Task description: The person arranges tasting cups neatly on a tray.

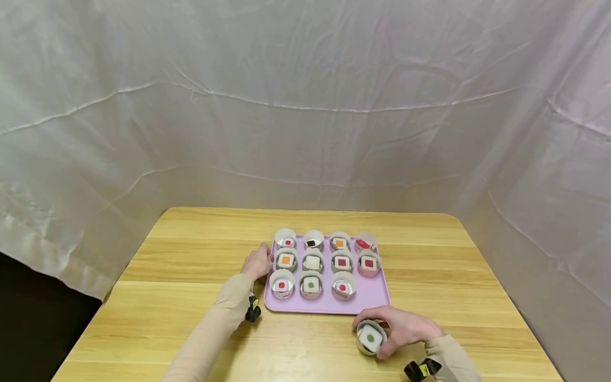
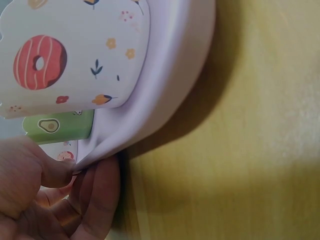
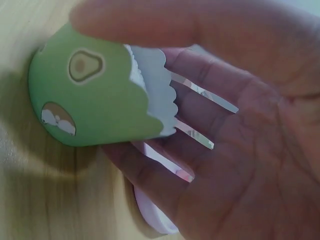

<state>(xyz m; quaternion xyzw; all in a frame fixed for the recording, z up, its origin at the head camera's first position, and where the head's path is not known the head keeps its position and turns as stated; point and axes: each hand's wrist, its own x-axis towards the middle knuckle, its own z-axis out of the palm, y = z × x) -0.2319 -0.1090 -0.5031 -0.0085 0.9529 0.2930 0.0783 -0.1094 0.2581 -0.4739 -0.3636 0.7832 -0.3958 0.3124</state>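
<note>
My right hand (image 1: 406, 324) holds a green paper baking cup (image 3: 95, 100) with avocado prints, thumb on one side and fingers on the other. Inside it lies a white square piece with a green dot (image 1: 371, 338). The cup is just off the near right corner of a lilac tray (image 1: 373, 291), over the table. At the tray's left edge, my left hand (image 1: 258, 262) pinches the rim between thumb and fingers. In the left wrist view, a white cup with a donut print (image 2: 90, 65) stands on the tray close by.
Several paper cups with small white, red, orange or dark pieces stand in rows on the tray, among them a pink cup (image 1: 369, 269). The near right part of the tray is bare. Wooden table (image 1: 191, 239) surrounds it; pale curtains (image 1: 305, 143) hang behind and beside.
</note>
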